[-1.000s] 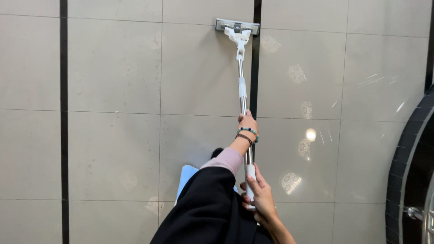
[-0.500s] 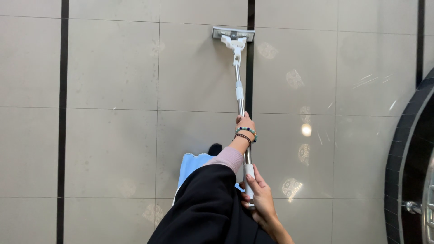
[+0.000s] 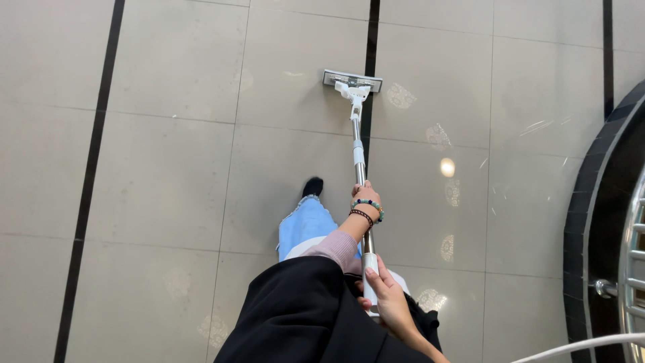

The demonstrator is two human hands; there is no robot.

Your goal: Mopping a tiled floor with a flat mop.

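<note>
A flat mop with a grey head (image 3: pixel 352 81) rests on the glossy beige floor tiles (image 3: pixel 168 175), right beside a black inlay stripe. Its white and metal handle (image 3: pixel 358 144) runs back toward me. My left hand (image 3: pixel 363 196), with beaded bracelets on the wrist, grips the handle midway. Lower down, my right hand (image 3: pixel 384 299) is closed around the white grip at the handle's end. A black shoe (image 3: pixel 312 186) and a light blue jeans leg (image 3: pixel 306 225) step out to the left of the handle.
Black stripes (image 3: pixel 91 181) cross the tiled floor. At the right is a dark curved tile border (image 3: pixel 598 202) with metal railing bars (image 3: pixel 631 269) beyond it. A white tube (image 3: pixel 578 346) cuts across the bottom right corner.
The mop head sits lower in view and closer to me than before. My leg has stepped forward next to the handle. Both hands keep their hold.
</note>
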